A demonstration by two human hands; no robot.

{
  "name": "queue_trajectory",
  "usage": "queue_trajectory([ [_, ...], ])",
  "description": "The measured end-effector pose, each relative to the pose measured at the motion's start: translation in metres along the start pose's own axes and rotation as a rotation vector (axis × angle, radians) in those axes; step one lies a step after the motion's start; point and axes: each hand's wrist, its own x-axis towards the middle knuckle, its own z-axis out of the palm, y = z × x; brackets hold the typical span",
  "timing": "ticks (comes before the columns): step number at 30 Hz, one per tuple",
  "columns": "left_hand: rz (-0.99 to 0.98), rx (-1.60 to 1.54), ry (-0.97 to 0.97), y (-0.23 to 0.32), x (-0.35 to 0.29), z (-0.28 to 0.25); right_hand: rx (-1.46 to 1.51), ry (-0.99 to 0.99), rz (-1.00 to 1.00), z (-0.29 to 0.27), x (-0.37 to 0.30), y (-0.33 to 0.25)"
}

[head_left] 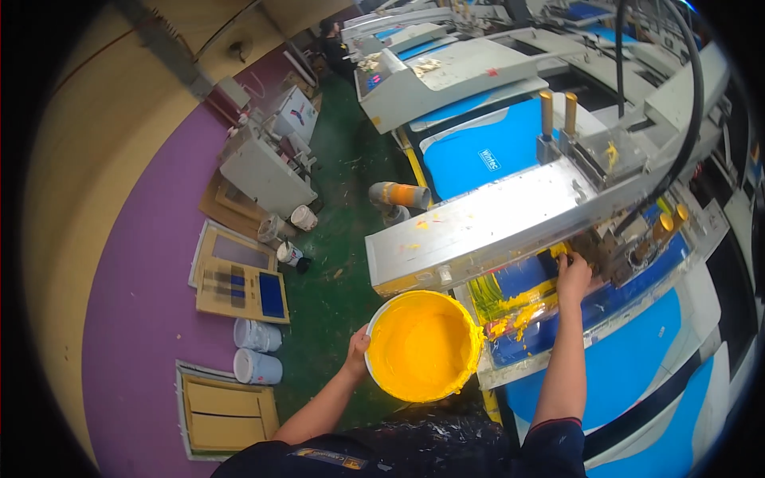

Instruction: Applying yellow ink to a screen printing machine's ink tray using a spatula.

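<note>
head view gave me a downward look at the wearer's two bare hands beside a screen-printing machine. i saw the left hand [358, 350] at the left side of a bucket [476, 350], its fingers closed over the rim. the bucket hung in front of the wearer's body, mouth toward my camera, its inside coated with thick yellow ink [422, 342], more of it smeared on the right side of the rim. just beyond that side i had the blue printing screen [629, 293], streaked with yellow, with heavier clumps near its left end. the right hand [574, 279] reached over the screen, fingers bent and drawn together at a yellow-smeared patch; i could not tell whether they gripped anything. a long metal beam [478, 223] crossed just above the screen, splashed with yellow, and two brass-coloured handles [547, 113] stood upright behind it. blue-and-white printed panels [625, 358] lay near the right forearm. to the left, i made out white pails [257, 366] on the green floor [335, 271], near a purple wall [143, 319].
</note>
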Motion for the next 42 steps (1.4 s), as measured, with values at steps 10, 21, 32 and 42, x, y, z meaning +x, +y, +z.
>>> queue_trajectory([
  [10, 0.007, 0.025, -0.032, -0.016, 0.010, -0.002, 0.211, -0.109, 0.123, -0.059, -0.096, 0.008],
  [21, 0.023, 0.018, -0.186, -0.018, 0.025, -0.016, 0.166, -0.140, 0.120, -0.161, -0.209, -0.026],
  [32, 0.031, 0.015, -0.043, 0.003, 0.011, -0.011, -0.017, -0.161, -0.567, -0.240, -0.221, -0.101],
  [42, 0.047, 0.068, -0.125, 0.009, 0.006, -0.008, -0.308, -0.246, -0.770, -0.235, -0.193, -0.051],
])
